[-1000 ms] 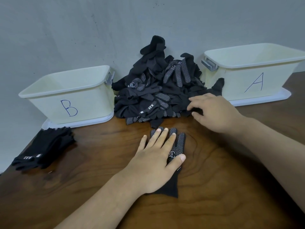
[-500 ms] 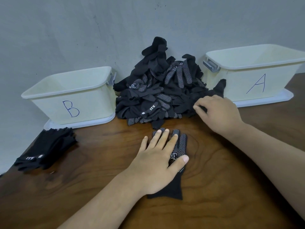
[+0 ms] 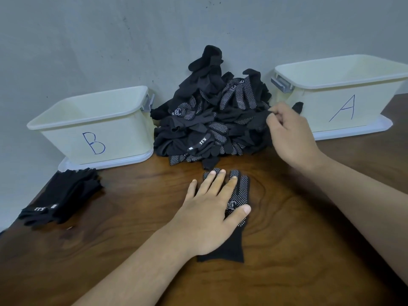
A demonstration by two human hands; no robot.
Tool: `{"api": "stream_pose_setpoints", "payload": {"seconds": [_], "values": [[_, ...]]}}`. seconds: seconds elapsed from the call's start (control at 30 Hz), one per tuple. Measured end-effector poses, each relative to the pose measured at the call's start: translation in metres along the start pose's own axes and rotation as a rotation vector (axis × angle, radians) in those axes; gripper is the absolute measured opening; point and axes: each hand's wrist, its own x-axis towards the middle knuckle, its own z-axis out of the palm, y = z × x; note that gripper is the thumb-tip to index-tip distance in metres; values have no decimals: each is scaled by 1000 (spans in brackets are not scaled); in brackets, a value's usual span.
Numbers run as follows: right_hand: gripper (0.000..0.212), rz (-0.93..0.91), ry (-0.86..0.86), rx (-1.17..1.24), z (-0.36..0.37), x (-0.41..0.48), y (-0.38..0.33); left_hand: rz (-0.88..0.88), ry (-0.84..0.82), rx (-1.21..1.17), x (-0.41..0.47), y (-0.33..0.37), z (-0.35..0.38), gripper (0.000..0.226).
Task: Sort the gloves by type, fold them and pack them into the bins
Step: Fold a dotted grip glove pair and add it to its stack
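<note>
Two cream plastic bins are flanking a heap of black fabric gloves [image 3: 205, 120] on the dark wooden table [image 3: 298, 250]: bin B [image 3: 66, 138] left, bin A [image 3: 375, 107] right. Left hand [image 3: 207, 217], fingers straight, is pressing flat one black white-dotted glove [image 3: 241, 195] before the heap. Right hand [image 3: 291, 138], lower on the heap's right edge a second ago, is now pinching a black glove [image 3: 259, 120] higher up that flank: a partner is probably being drawn out. Stack of plain black gloves [image 3: 64, 195] is lying beside bin B, unpacked

Head-worn camera, facing forward-down, close over table [image 3: 298, 228].
</note>
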Motion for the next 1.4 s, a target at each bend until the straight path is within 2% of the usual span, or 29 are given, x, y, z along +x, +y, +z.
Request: {"api": "stream_pose_setpoints", "payload": {"seconds": [0.2, 0.33, 0.4, 0.47, 0.57, 0.63, 0.73, 0.8, 0.87, 1.07, 1.23, 1.33, 1.4], "values": [[23, 82, 70, 198, -18, 15, -25, -25, -36, 9, -4, 5, 0, 87], [25, 82, -43, 214, -22, 18, -28, -58, -41, 15, -9, 15, 2, 89], [31, 54, -130, 103, -25, 17, -30, -70, -26, -1, -10, 16, 0, 88], [39, -15, -189, -58, -29, 13, -38, -82, 74, -41, -10, 17, -5, 83], [42, -94, -252, -120, -37, 8, -56, -74, 402, -212, -9, 17, -16, 68], [35, -123, -366, -126, -42, 0, -72, -71, 556, -419, -10, 15, -21, 64], [7, -161, -662, -6, -44, -11, -89, -30, 679, -684, -12, 13, -25, 73], [22, -208, -834, 61, -45, -16, -94, 18, 671, -763, -15, 18, -29, 82], [37, -239, -920, 112, -46, -20, -98, 77, 670, -780, -15, 19, -30, 77], [37, -172, -687, 271, -41, -20, -94, 81, 628, -1173, -14, 15, -35, 16], [60, 46, -878, 565, -40, -16, -87, -17, 684, -1337, -11, 8, -41, 14], [63, 133, -725, 783, -35, -12, -87, -3, 649, -1331, -10, 8, -43, 17], [58, 183, -648, 913, -33, -13, -90, 22, 645, -1300, -11, 10, -42, 19]]}}
